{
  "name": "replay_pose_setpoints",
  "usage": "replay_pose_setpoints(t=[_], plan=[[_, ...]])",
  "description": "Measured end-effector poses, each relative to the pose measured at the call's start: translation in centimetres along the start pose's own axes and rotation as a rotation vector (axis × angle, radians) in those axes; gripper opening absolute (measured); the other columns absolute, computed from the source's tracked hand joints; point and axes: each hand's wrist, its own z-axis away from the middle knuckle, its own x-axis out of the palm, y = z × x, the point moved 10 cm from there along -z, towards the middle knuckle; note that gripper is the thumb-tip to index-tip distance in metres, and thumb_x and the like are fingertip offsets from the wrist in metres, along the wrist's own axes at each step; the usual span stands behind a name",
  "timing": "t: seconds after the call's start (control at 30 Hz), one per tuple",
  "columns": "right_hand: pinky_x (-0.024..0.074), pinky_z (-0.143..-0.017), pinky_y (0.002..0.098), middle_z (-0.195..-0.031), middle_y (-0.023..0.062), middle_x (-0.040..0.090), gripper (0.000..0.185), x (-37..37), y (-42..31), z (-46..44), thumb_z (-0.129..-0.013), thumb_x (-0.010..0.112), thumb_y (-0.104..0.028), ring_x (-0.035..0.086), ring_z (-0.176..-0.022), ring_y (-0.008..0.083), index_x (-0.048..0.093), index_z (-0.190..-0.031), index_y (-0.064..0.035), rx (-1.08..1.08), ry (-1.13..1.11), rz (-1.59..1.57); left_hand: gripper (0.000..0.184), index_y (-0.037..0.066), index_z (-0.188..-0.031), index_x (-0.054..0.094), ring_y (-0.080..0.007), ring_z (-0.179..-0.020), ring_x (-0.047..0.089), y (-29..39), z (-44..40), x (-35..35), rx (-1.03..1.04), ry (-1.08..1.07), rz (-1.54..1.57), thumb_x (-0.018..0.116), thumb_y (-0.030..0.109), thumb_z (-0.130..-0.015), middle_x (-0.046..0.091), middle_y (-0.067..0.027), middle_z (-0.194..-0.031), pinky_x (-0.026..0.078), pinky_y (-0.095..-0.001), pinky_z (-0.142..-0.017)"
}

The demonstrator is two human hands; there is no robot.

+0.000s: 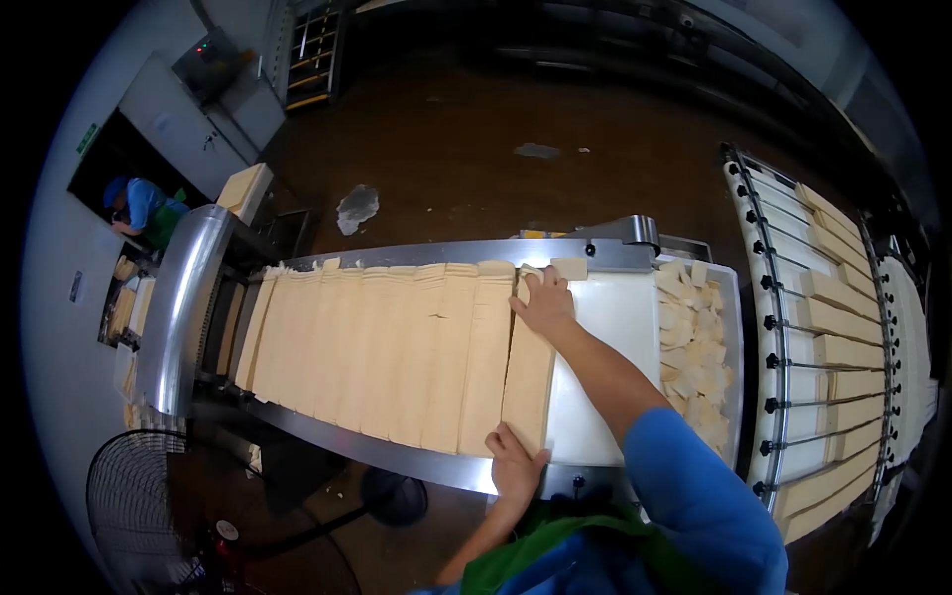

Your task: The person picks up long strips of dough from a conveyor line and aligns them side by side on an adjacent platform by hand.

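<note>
A long row of pale, layered slabs lies side by side on a white belt between metal rails. At the row's right end, a separate slab has a dark narrow gap along its left side. My left hand holds this slab's near end, fingers on top and thumb at the right corner. My right hand grips its far end with bent fingers. A small loose piece lies at the far rail beside my right hand.
Broken pieces fill a white bin right of the belt. Farther right, a roller conveyor carries more slabs. A metal hood spans the left end. A fan stands lower left; a person in blue is upper left.
</note>
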Motion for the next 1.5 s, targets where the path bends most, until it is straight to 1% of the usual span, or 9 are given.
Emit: replay_pose_setpoints(t=[0.2, 0.37, 0.5, 0.6, 0.8, 0.97, 1.07, 1.43, 1.5], plan=[[0.0457, -0.090, 0.0450, -0.142, 0.0194, 0.028, 0.069, -4.4, 12.2, 4.9, -0.077, 0.060, -0.047, 0.047, -0.113, 0.0355, 0.042, -0.132, -0.0113, 0.360, 0.082, -0.093, 0.096, -0.005, -0.138, 0.019, -0.0473, -0.100, 0.052, 3.3, -0.6, 2.1, 0.310, -0.012, -0.023, 0.079, 0.025, -0.069, 0.033, -0.0281, -0.125, 0.049, -0.0483, -0.084], [0.0429, -0.097, 0.0461, -0.152, 0.0298, -0.007, 0.095, -4.7, 23.3, 11.4, -0.074, 0.063, -0.051, 0.049, -0.116, 0.0487, 0.024, -0.145, -0.0015, 0.616, 0.116, -0.258, 0.090, -0.003, -0.136, 0.020, -0.0487, -0.095, 0.052, 7.1, -0.3, 7.1, 0.292, -0.243, 0.033, 0.077, 0.023, -0.071, 0.032, -0.0315, -0.123, 0.049, -0.0504, -0.082], [0.0437, -0.092, 0.0494, -0.136, 0.0273, 0.030, 0.083, -7.0, 30.3, 20.7, -0.071, 0.066, -0.037, 0.049, -0.112, 0.0463, 0.024, -0.135, -0.0021, 0.816, 0.356, -0.496, 0.076, -0.001, -0.132, 0.027, -0.0493, -0.097, 0.049, 12.5, 1.5, 8.3, 0.437, -0.132, 0.023, 0.072, 0.015, -0.072, 0.032, -0.0334, -0.121, 0.046, -0.0494, -0.087], [0.0440, -0.093, 0.0499, -0.128, 0.0258, 0.033, 0.084, -10.6, 36.8, 30.7, -0.071, 0.069, -0.038, 0.043, -0.118, 0.0459, 0.026, -0.134, -0.0015, 0.864, 0.694, -0.684, 0.074, -0.001, -0.132, 0.031, -0.0481, -0.104, 0.045, 18.6, 4.3, 10.7, 0.677, -0.117, 0.060, 0.071, 0.013, -0.071, 0.031, -0.0328, -0.122, 0.041, -0.0468, -0.093], [0.0458, -0.090, 0.0488, -0.124, 0.0268, 0.043, 0.075, -14.4, 49.3, 51.2, -0.077, 0.063, -0.040, 0.052, -0.107, 0.0450, 0.033, -0.132, 0.0017, 1.233, 0.957, -0.512, 0.074, 0.002, -0.135, 0.038, -0.0454, -0.114, 0.041, 30.4, 15.1, 15.7, 1.054, -0.265, 0.116, 0.072, 0.012, -0.070, 0.027, -0.0304, -0.132, 0.039, -0.0443, -0.096], [0.0308, -0.101, 0.0512, -0.125, 0.0213, 0.054, 0.061, -11.5, 60.6, 56.3, -0.087, 0.040, -0.047, 0.044, -0.120, 0.0385, 0.054, -0.122, 0.0005, 1.359, 0.261, -0.274, 0.070, 0.004, -0.134, 0.040, -0.0420, -0.115, 0.044, 35.7, 22.8, 21.3, 1.169, -0.658, 0.139, 0.075, 0.018, -0.075, 0.031, -0.0248, -0.134, 0.040, -0.0422, -0.097], [0.0219, -0.104, 0.0514, -0.127, 0.0185, 0.055, 0.059, -12.1, 66.3, 56.5, -0.089, 0.032, -0.044, 0.040, -0.123, 0.0369, 0.057, -0.121, -0.0010, 1.331, 0.309, -0.183, 0.067, 0.004, -0.134, 0.039, -0.0420, -0.119, 0.043, 37.1, 25.1, 24.4, 1.186, -0.800, 0.076, 0.073, 0.020, -0.079, 0.030, -0.0258, -0.134, 0.040, -0.0408, -0.098], [0.0204, -0.107, 0.0509, -0.145, 0.0198, 0.036, 0.061, -12.1, 72.8, 57.9, -0.091, 0.036, -0.040, 0.032, -0.133, 0.0373, 0.047, -0.130, 0.0049, 1.383, 0.310, -0.234, 0.061, 0.007, -0.138, 0.035, -0.0470, -0.120, 0.043, 38.8, 26.8, 32.5, 1.198, -0.852, 0.025, 0.059, 0.010, -0.082, 0.023, -0.0292, -0.140, 0.040, -0.0442, -0.098], [0.0149, -0.110, 0.0495, -0.152, 0.0172, 0.023, 0.060, -13.1, 71.7, 58.7, -0.092, 0.038, -0.039, 0.018, -0.139, 0.0379, 0.041, -0.136, 0.0012, 1.461, 0.242, -0.285, 0.060, 0.007, -0.138, 0.035, -0.0465, -0.122, 0.041, 38.9, 26.4, 35.0, 1.215, -0.883, 0.078, 0.057, 0.007, -0.083, 0.021, -0.0294, -0.141, 0.039, -0.0437, -0.100]])
